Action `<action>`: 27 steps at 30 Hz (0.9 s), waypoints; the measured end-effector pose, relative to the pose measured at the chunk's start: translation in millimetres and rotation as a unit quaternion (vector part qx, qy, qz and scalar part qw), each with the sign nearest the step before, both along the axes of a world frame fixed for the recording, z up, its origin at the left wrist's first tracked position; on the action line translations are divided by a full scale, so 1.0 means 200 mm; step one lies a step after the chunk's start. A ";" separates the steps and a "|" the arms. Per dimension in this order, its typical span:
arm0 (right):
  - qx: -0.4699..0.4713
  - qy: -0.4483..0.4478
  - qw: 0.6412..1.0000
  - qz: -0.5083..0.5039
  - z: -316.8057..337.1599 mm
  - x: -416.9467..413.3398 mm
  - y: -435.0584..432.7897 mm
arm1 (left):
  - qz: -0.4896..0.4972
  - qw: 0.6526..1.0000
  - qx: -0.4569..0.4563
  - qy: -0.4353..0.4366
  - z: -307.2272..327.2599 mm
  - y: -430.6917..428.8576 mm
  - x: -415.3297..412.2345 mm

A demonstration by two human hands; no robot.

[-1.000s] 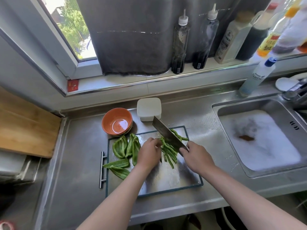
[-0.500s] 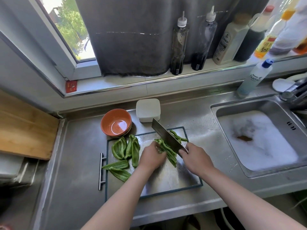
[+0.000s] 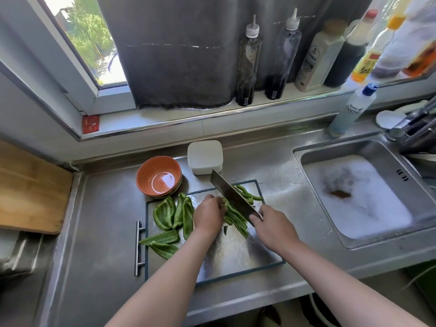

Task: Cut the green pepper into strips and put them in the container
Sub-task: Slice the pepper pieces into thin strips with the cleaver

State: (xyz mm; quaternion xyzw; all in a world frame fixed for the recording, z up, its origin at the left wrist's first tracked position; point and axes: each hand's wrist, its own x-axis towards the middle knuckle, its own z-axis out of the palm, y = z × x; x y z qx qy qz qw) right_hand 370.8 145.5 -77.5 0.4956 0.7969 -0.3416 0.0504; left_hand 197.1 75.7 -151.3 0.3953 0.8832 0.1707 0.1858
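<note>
On the dark-rimmed steel cutting board [image 3: 236, 254] my left hand [image 3: 207, 214] pins the bunch of cut green pepper strips [image 3: 237, 220] with curled fingers. My right hand [image 3: 273, 226] grips the broad steel cleaver [image 3: 232, 197], its blade over them. Uncut green pepper pieces [image 3: 172, 213] lie at nine o'clock, and the white square lidded container [image 3: 204, 155] at twelve.

A single wide-angle view, worn on the person's head, looks forward and steeply down onto the steel counter [image 3: 99, 232]. It sits close — the forearms enter from the bottom edge, and the left hand [image 3: 207, 215] and right hand [image 3: 273, 228] meet near centre over the cutting board [image 3: 236, 256]. The window sill [image 3: 165, 117] arcs across the top, bent by the lens; the sink [image 3: 304, 151] fills the right side.
</note>
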 end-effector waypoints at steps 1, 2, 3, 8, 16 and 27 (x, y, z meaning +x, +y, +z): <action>0.001 -0.002 1.000 -0.001 0.00 0.00 0.00 | -0.011 1.000 0.001 0.006 0.00 0.00 -0.01; 0.001 -0.004 1.000 -0.003 0.00 0.01 -0.01 | -0.019 1.000 0.003 0.011 0.01 0.00 -0.01; 0.002 -0.006 1.000 -0.006 0.00 0.01 -0.01 | -0.024 1.000 0.010 0.016 0.01 0.00 -0.02; 0.002 -0.003 1.000 -0.013 0.02 0.02 -0.02 | -0.016 0.998 0.062 0.023 0.04 -0.08 -0.03; -0.003 -0.004 1.000 0.015 0.01 -0.04 -0.08 | -0.059 0.994 0.084 -0.027 -0.08 -0.35 -0.04; 0.001 -0.002 1.000 0.003 0.01 -0.02 -0.06 | -0.026 0.993 0.062 -0.096 -0.03 -0.15 0.08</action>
